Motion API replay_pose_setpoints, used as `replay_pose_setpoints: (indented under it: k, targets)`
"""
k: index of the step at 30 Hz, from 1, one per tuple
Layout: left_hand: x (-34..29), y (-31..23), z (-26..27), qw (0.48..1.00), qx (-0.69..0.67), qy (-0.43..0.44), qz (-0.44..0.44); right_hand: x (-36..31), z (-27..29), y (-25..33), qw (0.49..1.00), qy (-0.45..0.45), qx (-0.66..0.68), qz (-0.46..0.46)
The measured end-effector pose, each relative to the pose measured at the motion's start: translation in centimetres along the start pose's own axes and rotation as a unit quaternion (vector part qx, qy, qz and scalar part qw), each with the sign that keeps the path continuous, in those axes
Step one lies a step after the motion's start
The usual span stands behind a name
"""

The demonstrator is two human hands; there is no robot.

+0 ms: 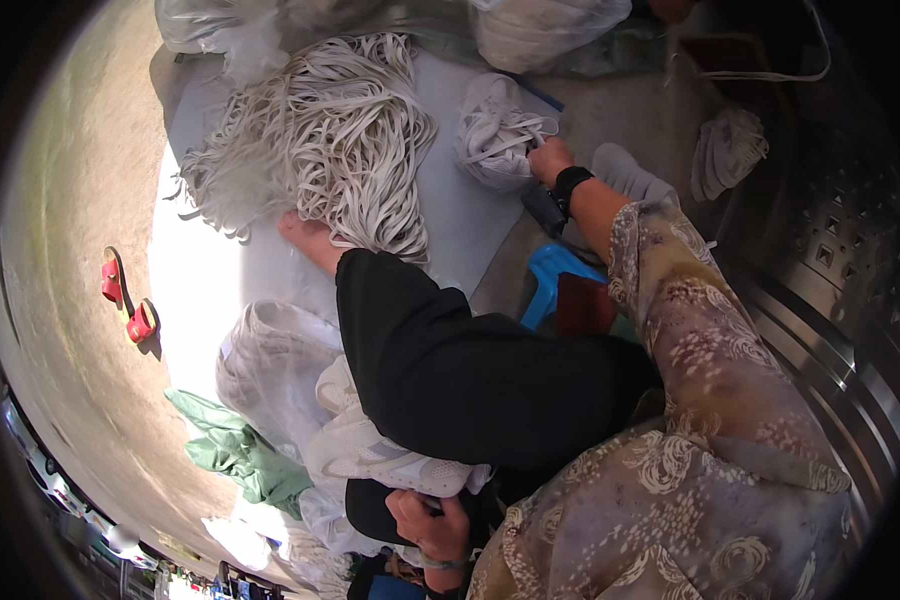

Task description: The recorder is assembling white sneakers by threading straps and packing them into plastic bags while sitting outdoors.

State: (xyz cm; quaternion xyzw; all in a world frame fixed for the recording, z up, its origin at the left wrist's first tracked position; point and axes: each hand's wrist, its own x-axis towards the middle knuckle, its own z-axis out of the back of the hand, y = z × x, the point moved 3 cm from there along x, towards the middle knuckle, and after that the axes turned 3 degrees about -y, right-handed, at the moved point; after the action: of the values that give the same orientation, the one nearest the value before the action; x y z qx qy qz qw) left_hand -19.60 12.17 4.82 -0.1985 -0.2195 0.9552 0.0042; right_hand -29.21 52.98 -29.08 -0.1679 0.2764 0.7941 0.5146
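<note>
My right hand [550, 160], with a black band on its wrist, reaches forward. Its fingers are closed on the edge of a bundle of white fabric pieces [495, 130]. Close to my body, my left hand [432, 525] is curled by a black rounded thing [372, 512]; what it grips, if anything, is hidden. White mesh pieces like shoe uppers [395, 462] lie just beyond it. A large heap of flat white laces [340, 140] spreads over a pale sheet [460, 215], and my bare foot [310, 238] touches its near edge.
Filled clear plastic bags [550, 30] stand at the back. Beside my knee is a blue plastic stool-like thing [550, 280]. White pieces are stacked [730, 150] at far right, near perforated metal [840, 240]. Left are red sandals [130, 305] and green cloth [245, 455].
</note>
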Motion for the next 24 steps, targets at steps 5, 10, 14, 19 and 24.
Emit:
replay_pose_setpoints:
  k: [5,10,14,19,24]
  targets:
    - [-0.1,0.2,0.1,1.000,-0.003,-0.005,-0.001,0.1,1.1,-1.0,0.997,-0.009,0.078,-0.023]
    - [-0.6,1.0,-0.4,1.000,-0.012,0.000,0.019,-0.1,0.2,-1.1,0.991,0.014,0.136,-0.009]
    - [-0.6,1.3,-0.3,1.000,-0.021,-0.003,0.008,1.5,-0.6,-1.5,0.998,-0.003,0.058,-0.018]
    - [-0.4,1.5,0.1,0.999,-0.032,0.003,0.011,3.8,-1.1,-2.5,0.839,0.158,-0.469,0.227]
    - [-0.3,1.3,0.3,0.999,-0.044,0.000,0.002,7.7,1.1,-7.0,0.923,0.113,-0.262,0.258]
